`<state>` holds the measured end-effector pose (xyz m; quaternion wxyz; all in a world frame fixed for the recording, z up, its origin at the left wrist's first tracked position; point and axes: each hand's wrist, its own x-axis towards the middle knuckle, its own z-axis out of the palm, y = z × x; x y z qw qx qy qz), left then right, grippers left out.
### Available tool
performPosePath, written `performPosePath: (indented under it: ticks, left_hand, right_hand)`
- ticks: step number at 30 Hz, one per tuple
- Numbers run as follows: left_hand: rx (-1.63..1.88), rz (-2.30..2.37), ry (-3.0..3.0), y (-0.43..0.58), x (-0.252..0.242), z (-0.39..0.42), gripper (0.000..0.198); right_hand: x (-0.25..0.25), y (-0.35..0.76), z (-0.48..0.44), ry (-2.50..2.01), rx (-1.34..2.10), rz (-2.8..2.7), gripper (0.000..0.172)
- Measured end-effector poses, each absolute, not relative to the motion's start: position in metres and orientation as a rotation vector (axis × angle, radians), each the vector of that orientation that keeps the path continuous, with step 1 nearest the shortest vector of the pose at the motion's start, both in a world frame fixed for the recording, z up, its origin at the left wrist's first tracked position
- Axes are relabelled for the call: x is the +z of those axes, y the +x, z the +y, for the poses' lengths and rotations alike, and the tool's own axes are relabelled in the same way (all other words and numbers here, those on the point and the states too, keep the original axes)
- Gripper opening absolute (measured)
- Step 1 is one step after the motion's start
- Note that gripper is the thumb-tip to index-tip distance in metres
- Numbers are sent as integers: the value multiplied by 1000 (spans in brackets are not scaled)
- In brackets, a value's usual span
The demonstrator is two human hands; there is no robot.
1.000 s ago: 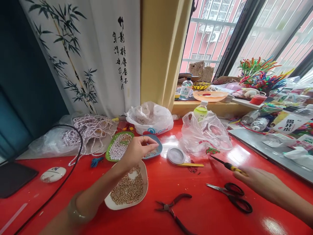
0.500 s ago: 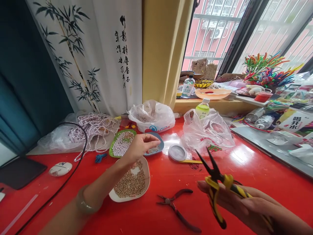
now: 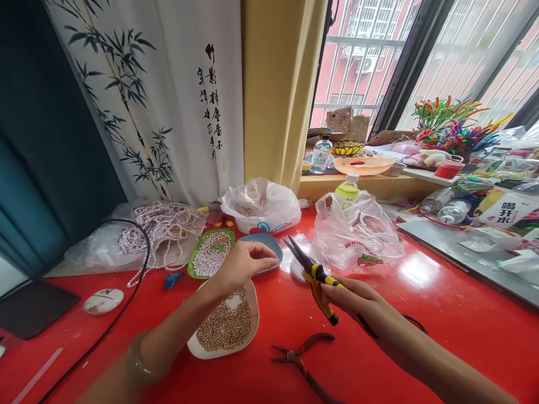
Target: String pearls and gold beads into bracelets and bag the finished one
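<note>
over the glossy red table [image 3: 421,303], right hand [image 3: 357,297] grips yellow-handled pliers [image 3: 314,275], left hand [image 3: 242,264] pinched shut near gold beads [image 3: 223,325]

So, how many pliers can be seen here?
2: yellow pliers in the right hand, and red pliers lying on the table near its front edge. Others may be hidden.

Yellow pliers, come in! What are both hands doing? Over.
Right hand grips yellow pliers, jaws open. Left hand pinched above blue dish, hold too small to tell. Red pliers lie apart on table.
</note>
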<state>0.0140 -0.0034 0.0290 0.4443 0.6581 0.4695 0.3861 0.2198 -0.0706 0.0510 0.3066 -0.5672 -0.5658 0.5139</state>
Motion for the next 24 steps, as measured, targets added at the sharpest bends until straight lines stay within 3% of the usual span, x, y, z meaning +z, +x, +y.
performPosePath:
  ticks: [24]
  left_hand:
    - [877, 1137, 1543, 14, 21, 0, 12]
  right_hand:
    - [64, 234, -50, -1410, 1249, -1524, 29]
